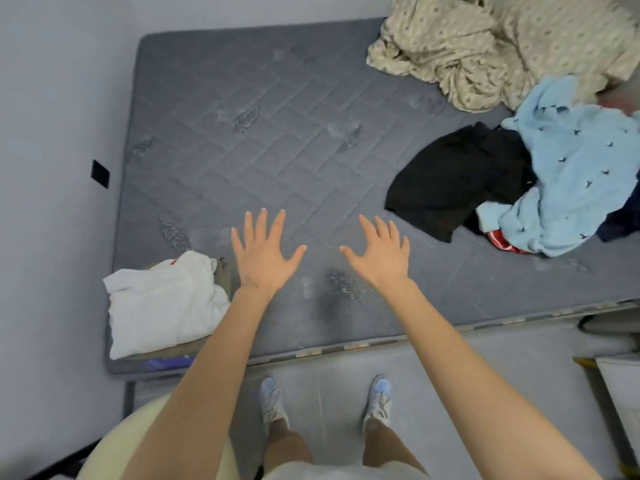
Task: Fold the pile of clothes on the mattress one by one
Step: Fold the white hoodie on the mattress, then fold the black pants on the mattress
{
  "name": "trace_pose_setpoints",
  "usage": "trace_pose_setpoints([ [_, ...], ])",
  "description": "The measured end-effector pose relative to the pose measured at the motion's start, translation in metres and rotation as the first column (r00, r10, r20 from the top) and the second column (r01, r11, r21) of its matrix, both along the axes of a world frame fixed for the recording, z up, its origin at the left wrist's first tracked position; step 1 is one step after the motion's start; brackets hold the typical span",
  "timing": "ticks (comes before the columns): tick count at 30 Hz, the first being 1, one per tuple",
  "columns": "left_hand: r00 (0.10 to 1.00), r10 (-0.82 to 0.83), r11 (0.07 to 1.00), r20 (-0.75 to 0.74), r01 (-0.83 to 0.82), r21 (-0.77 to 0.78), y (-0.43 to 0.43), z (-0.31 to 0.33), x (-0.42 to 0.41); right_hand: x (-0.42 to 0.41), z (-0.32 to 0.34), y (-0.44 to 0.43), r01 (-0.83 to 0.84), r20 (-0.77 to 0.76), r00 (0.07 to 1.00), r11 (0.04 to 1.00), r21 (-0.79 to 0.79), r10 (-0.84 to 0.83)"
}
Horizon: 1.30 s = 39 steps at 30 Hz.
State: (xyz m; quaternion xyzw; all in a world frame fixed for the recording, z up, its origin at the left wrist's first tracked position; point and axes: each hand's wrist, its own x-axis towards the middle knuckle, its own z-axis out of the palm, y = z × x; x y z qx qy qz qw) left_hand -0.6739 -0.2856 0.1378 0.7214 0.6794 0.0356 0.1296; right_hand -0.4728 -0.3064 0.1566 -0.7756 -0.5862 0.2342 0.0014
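Grey mattress (277, 133), left hand (261, 252) and right hand (379, 252) spread flat, empty, beside clothes pile (554, 168).

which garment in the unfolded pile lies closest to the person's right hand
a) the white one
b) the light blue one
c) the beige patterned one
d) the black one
d) the black garment spreads out just beyond the open right hand, nearer than the light blue garment beside it or the beige patterned cloth at the far corner of the mattress.
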Motion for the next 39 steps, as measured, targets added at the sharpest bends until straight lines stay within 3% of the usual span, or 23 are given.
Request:
trace_pose_setpoints([
  [9,0.997,-0.041,0.998,0.073,0.044,-0.038,-0.003,0.007,0.185,0.181,0.012,-0.011,0.08,-0.019,0.997,0.997,0.002,-0.08],
  [22,0.967,-0.229,0.965,0.114,0.24,-0.103,0.084,-0.013,0.326,0.324,-0.002,0.032,0.306,0.015,0.952,0.951,0.047,-0.306],
  [32,0.927,-0.359,0.919,0.105,0.371,-0.132,0.142,-0.058,0.447,0.429,-0.044,0.069,0.397,0.013,0.917,0.917,0.026,-0.398],
  [39,0.943,-0.321,0.917,0.09,0.333,-0.218,0.177,-0.119,0.54,0.516,-0.11,0.121,0.35,-0.01,0.937,0.937,0.017,-0.35],
])
